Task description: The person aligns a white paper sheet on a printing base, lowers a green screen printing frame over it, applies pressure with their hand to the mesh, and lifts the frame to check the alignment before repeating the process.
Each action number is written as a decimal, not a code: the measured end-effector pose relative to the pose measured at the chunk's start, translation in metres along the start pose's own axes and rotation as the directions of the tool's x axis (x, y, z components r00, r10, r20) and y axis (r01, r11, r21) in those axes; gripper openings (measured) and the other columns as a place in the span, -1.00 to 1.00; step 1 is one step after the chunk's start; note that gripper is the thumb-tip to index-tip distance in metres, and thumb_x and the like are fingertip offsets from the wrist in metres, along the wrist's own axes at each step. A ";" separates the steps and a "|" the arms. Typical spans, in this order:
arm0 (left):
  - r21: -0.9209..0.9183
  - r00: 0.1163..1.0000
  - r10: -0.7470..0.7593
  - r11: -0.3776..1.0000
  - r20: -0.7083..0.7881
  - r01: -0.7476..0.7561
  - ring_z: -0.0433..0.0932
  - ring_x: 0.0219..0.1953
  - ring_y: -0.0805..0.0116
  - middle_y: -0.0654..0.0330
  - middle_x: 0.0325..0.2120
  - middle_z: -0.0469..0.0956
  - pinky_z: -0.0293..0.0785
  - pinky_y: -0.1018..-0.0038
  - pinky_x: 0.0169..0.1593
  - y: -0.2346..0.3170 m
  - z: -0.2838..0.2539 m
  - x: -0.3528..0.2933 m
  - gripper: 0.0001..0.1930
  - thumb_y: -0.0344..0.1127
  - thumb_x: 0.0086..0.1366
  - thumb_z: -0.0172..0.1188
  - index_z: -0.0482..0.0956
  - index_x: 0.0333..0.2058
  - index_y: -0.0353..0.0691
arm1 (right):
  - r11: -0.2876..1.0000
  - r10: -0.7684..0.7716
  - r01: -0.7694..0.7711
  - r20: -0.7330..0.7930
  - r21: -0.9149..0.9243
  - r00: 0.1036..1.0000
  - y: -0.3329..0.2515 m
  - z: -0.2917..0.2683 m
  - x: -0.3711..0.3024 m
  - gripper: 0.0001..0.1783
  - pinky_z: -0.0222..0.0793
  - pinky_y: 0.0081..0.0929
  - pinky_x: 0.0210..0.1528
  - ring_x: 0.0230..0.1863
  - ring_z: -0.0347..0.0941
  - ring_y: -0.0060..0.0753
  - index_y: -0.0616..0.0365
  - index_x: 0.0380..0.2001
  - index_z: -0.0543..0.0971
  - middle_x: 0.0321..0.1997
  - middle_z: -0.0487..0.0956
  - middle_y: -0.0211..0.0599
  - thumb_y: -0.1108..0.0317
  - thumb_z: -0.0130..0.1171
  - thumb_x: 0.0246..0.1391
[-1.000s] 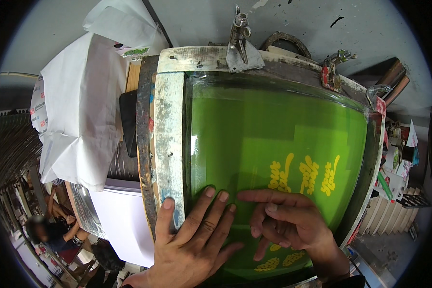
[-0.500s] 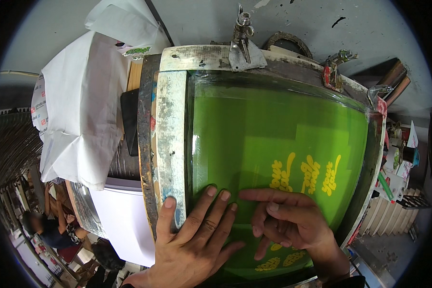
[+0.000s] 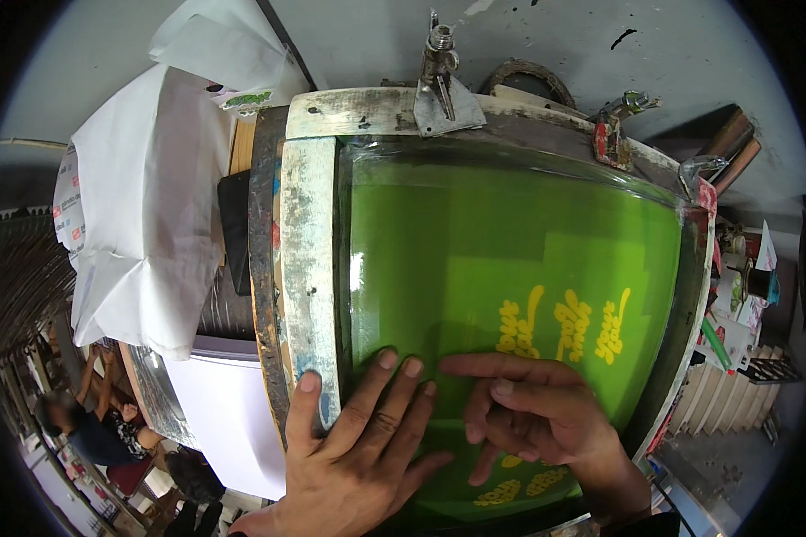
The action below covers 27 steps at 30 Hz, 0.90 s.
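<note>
A screen-printing frame (image 3: 312, 242) with pale, paint-stained wooden rails lies before me. Its green mesh (image 3: 403, 259) carries yellow lettering shapes, part of them covered by my right hand. My left hand (image 3: 358, 456) rests with fingers spread across the frame's left rail and the near-left mesh. The fingers are empty. Over the mesh, my right hand (image 3: 546, 412) has its index finger stretched leftward, with the other fingers loosely bent and apart. It holds nothing, and whether it touches the mesh I cannot tell. Its index fingertip is close to the left hand's fingertips.
Metal clamps (image 3: 440, 80) grip the frame's far rail, with a red-marked one (image 3: 609, 139) farther right. A stack of white paper (image 3: 228, 412) lies left of the frame, below crumpled white wrapping (image 3: 143, 197). A person (image 3: 98, 430) sits at the far left. Cluttered items fill the right side.
The whole scene sits slightly farther left in the picture. Both hands keep almost the same pose and place over the frame.
</note>
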<state>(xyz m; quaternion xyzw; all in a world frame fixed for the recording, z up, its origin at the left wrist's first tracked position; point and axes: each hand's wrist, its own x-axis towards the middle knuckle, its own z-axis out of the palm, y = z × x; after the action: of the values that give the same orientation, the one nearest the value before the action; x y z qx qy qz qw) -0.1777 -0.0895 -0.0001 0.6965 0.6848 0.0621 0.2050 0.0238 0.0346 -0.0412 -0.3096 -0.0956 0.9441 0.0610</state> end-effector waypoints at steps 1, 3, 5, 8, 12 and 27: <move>0.000 1.000 0.000 1.000 -0.002 0.000 0.24 0.48 0.31 0.29 0.32 0.49 -0.27 -0.20 0.52 0.001 0.000 -0.001 -0.38 0.10 0.14 0.42 0.68 0.12 -0.09 | 1.000 -0.006 0.006 0.010 0.000 1.000 0.001 0.000 0.000 -0.44 0.77 -0.10 -0.19 -0.62 0.33 -0.58 0.43 0.45 0.18 -0.17 0.60 -0.04 0.37 -0.18 0.51; 0.001 1.000 -0.001 1.000 -0.003 0.001 0.25 0.48 0.31 0.29 0.32 0.49 -0.27 -0.20 0.52 0.001 -0.001 -0.001 -0.38 0.10 0.14 0.42 0.68 0.11 -0.10 | 1.000 -0.013 0.013 0.021 0.005 1.000 0.001 0.000 0.000 -0.45 0.77 -0.10 -0.19 -0.62 0.33 -0.59 0.43 0.45 0.18 -0.16 0.60 -0.04 0.37 -0.18 0.51; 0.005 1.000 0.001 1.000 0.002 -0.001 0.25 0.48 0.32 0.29 0.32 0.49 -0.27 -0.21 0.52 0.001 -0.001 -0.001 -0.39 0.10 0.14 0.42 0.68 0.11 -0.09 | 1.000 -0.013 0.013 0.022 0.017 1.000 0.001 0.001 0.000 -0.45 0.77 -0.10 -0.18 -0.62 0.33 -0.59 0.43 0.45 0.18 -0.16 0.60 -0.04 0.38 -0.19 0.52; 0.008 1.000 0.001 1.000 0.004 -0.001 0.25 0.47 0.31 0.29 0.32 0.49 -0.27 -0.22 0.51 0.000 -0.002 -0.001 -0.40 0.10 0.14 0.42 0.69 0.10 -0.10 | 1.000 -0.017 0.017 0.034 0.014 0.999 0.001 -0.001 0.001 -0.45 0.77 -0.10 -0.17 -0.61 0.33 -0.59 0.42 0.45 0.18 -0.16 0.60 -0.04 0.37 -0.20 0.52; 0.010 1.000 0.003 1.000 0.001 -0.003 0.25 0.48 0.30 0.28 0.32 0.49 -0.26 -0.23 0.51 0.000 -0.003 0.001 -0.40 0.10 0.15 0.42 0.69 0.10 -0.10 | 1.000 -0.014 0.014 0.030 0.009 0.999 -0.001 0.000 0.001 -0.45 0.77 -0.11 -0.17 -0.61 0.34 -0.58 0.42 0.45 0.18 -0.16 0.60 -0.05 0.37 -0.20 0.52; 0.048 0.994 0.097 0.994 -0.040 -0.095 0.28 0.43 0.24 0.18 0.24 0.55 -0.14 -0.24 0.47 -0.003 -0.004 -0.007 -0.54 -0.04 0.31 0.31 0.67 0.11 -0.14 | 0.989 -0.041 0.031 -0.064 -0.143 0.997 0.010 0.006 -0.013 -0.49 0.57 -0.47 -0.39 -0.50 0.56 -0.43 0.41 0.29 0.42 -0.23 0.66 -0.14 0.26 -0.01 0.45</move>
<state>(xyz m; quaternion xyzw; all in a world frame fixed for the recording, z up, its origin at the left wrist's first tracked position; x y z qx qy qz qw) -0.1827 -0.0958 0.0034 0.7317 0.6560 0.0708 0.1710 0.0297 0.0216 -0.0312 -0.3426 -0.1659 0.9228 0.0590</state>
